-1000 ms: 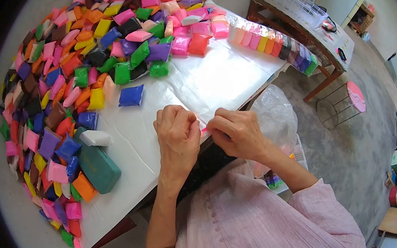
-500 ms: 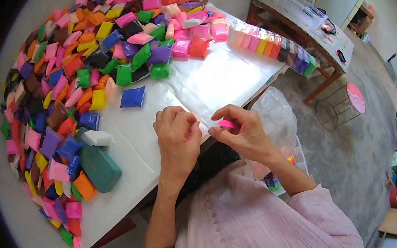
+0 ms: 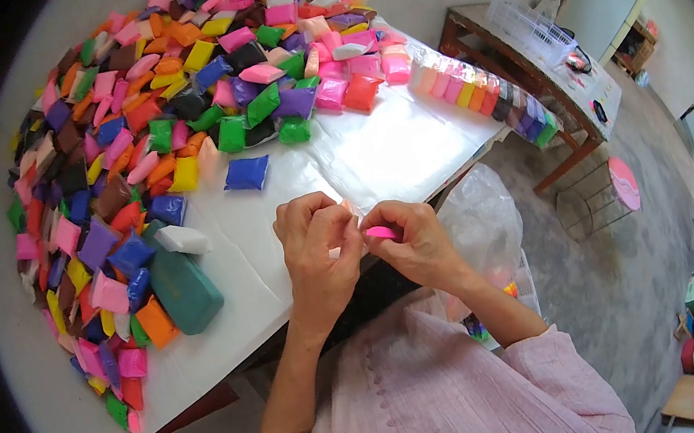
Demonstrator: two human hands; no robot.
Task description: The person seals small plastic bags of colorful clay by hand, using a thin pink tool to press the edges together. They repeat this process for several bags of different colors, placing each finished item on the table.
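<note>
My left hand (image 3: 321, 249) is closed at the table's near edge, its fingers curled into a pinch. What it pinches is mostly hidden; a bit of pale peach shows just beyond the fingers. Close against it, my right hand (image 3: 414, 247) is closed around a small bright pink object (image 3: 381, 232) with a curved edge, whose kind I cannot make out. A blue packet (image 3: 247, 174) lies flat on the white tabletop covering (image 3: 242, 261) beyond my left hand. To the left, a white packet (image 3: 183, 240) rests on a teal case (image 3: 185, 288).
Many coloured packets (image 3: 157, 135) are heaped along the table's far and left sides. A clear strip of coloured packs (image 3: 478, 97) hangs over the right edge. Plastic bags (image 3: 482, 215) sit beside the table. Farther right are a pink-topped stool (image 3: 624, 185) and another table (image 3: 464, 39).
My hands have come together, the right one moving left toward the left one. The pink object moved with it. The whole view has shifted slightly.
</note>
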